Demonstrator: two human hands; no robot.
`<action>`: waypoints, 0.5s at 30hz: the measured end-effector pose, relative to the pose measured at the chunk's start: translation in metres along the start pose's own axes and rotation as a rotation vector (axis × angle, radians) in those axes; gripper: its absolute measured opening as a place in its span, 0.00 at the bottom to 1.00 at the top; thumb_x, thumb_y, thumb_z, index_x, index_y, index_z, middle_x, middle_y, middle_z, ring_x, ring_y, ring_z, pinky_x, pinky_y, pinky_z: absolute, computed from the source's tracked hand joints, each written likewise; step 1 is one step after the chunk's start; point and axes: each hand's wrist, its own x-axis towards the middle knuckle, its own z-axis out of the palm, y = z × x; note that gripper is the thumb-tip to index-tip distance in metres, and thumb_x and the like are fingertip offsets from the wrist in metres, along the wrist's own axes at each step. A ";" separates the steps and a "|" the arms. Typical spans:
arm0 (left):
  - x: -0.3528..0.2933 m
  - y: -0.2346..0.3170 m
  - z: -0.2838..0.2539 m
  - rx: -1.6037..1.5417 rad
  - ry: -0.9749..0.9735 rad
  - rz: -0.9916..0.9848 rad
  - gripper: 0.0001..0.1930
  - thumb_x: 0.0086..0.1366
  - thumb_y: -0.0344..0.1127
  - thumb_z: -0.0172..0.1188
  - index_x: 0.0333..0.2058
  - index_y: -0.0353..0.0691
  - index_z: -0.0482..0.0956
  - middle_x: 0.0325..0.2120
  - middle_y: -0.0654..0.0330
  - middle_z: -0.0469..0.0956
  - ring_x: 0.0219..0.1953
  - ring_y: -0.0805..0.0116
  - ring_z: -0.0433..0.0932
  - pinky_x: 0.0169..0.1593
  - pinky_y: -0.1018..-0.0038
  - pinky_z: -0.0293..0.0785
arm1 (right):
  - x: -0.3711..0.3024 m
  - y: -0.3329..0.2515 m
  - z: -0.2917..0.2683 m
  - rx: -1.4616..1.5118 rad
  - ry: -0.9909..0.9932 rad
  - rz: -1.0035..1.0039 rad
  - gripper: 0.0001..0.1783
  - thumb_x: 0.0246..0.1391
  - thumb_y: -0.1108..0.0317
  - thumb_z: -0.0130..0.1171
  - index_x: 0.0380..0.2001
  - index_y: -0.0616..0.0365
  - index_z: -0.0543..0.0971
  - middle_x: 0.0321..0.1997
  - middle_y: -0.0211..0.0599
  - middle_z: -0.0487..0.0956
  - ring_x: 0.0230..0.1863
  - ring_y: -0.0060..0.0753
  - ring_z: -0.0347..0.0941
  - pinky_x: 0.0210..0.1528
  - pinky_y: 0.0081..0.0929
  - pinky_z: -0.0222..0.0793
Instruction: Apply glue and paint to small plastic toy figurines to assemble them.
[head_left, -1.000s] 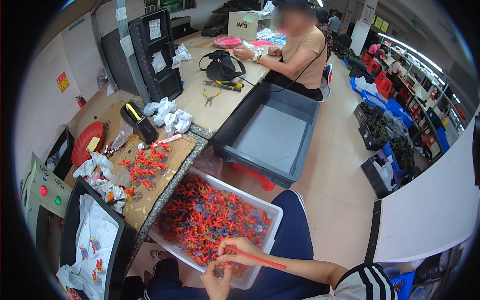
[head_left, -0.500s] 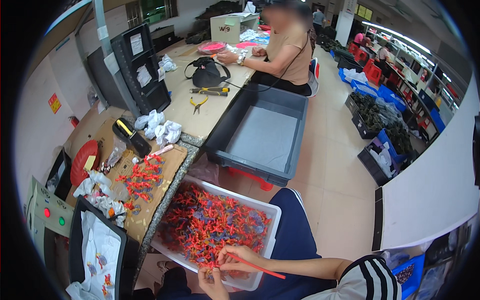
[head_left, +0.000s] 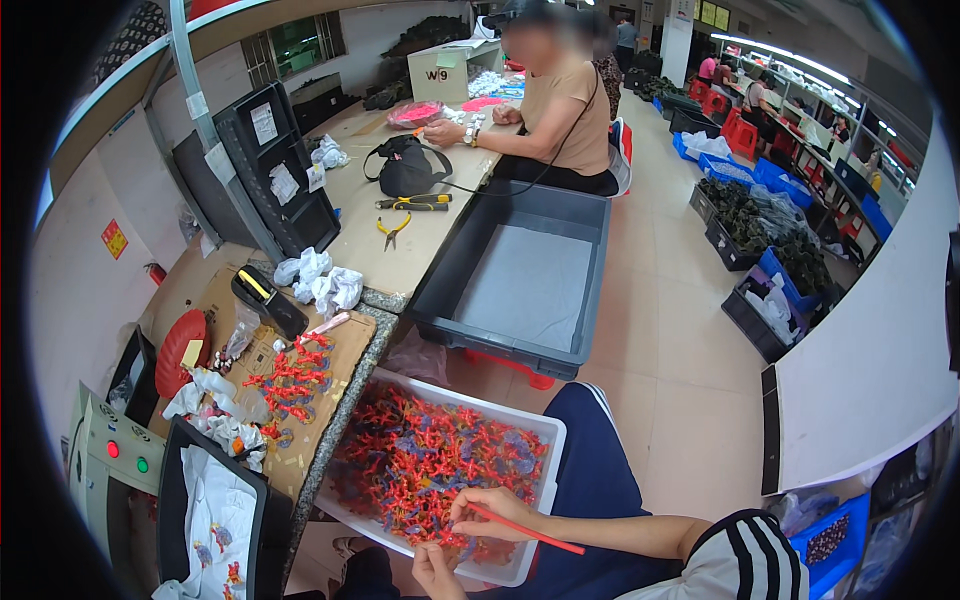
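My right hand [head_left: 495,512] is closed round a thin red rod [head_left: 540,537], which sticks out along my forearm. Close by and lower, my left hand [head_left: 435,573] pinches what looks like a small red figurine [head_left: 456,545], partly hidden by the fingers. Both hands are over the near end of a white plastic bin [head_left: 557,440]. Heaped inside it are many red figurines [head_left: 430,440] with bluish-purple and yellowish parts. More red figurines [head_left: 290,385] lie in rows on the cardboard-covered bench to the left.
A large grey crate [head_left: 590,300] stands beyond the bin. At lower left is a black tray [head_left: 262,500] lined with white sheet, holding a few figurines. Yellow-handled pliers [head_left: 392,232] and a black cap [head_left: 408,168] lie on the far table, where a co-worker [head_left: 560,110] sits.
My hands have drawn slightly apart; before, they met at one figurine. The right hand still has the red rod. The whole view has shifted slightly.
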 end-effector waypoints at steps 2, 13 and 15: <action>-0.001 0.003 0.003 0.007 -0.008 -0.004 0.11 0.69 0.37 0.52 0.40 0.34 0.73 0.33 0.61 0.74 0.32 0.72 0.75 0.35 0.77 0.79 | -0.001 0.005 0.000 -0.019 0.000 0.002 0.10 0.51 0.67 0.64 0.33 0.60 0.75 0.34 0.32 0.78 0.32 0.19 0.75 0.34 0.19 0.71; -0.004 0.007 0.007 -0.016 0.025 -0.005 0.10 0.69 0.37 0.51 0.37 0.35 0.73 0.30 0.63 0.74 0.30 0.75 0.74 0.33 0.78 0.77 | 0.001 0.005 0.005 -0.004 -0.007 0.054 0.09 0.52 0.67 0.64 0.33 0.58 0.76 0.34 0.29 0.78 0.35 0.16 0.74 0.35 0.16 0.70; -0.003 0.011 0.009 -0.015 0.032 -0.012 0.11 0.69 0.38 0.51 0.36 0.35 0.74 0.29 0.64 0.73 0.29 0.76 0.73 0.33 0.79 0.77 | 0.002 0.006 0.004 -0.010 -0.011 0.061 0.09 0.52 0.67 0.64 0.33 0.58 0.76 0.33 0.28 0.78 0.34 0.16 0.74 0.35 0.16 0.69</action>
